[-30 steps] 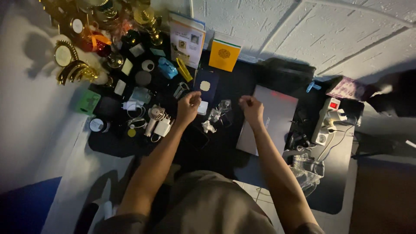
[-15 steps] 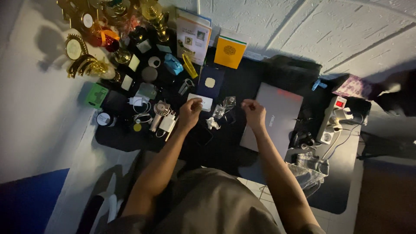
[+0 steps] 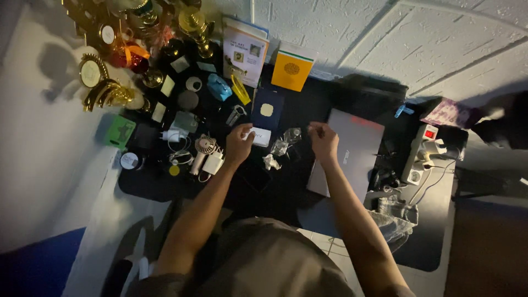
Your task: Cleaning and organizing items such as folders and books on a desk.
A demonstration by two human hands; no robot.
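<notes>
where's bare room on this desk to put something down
Bare dark mat near the desk edge, between the handheld fan and the closed laptop; the laptop lid is bare too. Crowded: the far left among the trophies, and around the power strip.

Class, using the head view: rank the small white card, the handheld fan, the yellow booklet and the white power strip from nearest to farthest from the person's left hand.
1. Small white card, at the left hand's fingertips.
2. Handheld fan, just to its left.
3. Yellow booklet, propped against the back wall.
4. White power strip, far right, beyond the right hand.
</notes>
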